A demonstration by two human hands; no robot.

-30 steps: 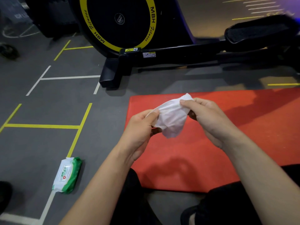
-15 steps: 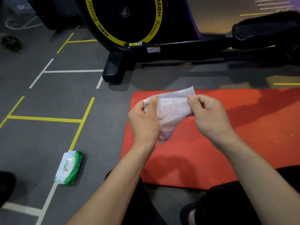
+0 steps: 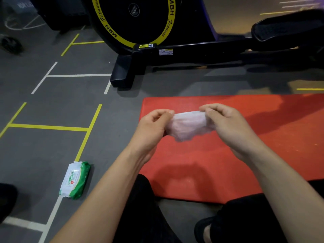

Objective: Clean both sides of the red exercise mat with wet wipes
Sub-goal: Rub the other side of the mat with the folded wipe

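A white wet wipe (image 3: 188,126) is held stretched between the left hand (image 3: 154,125) and the right hand (image 3: 226,125), each pinching one upper corner, above the red exercise mat (image 3: 245,163) laid flat on the grey floor (image 3: 52,146). A green-and-white pack of wipes (image 3: 74,179) is seen on the floor, below and left of the left grip. A black exercise machine (image 3: 157,32) is set beyond both hands.
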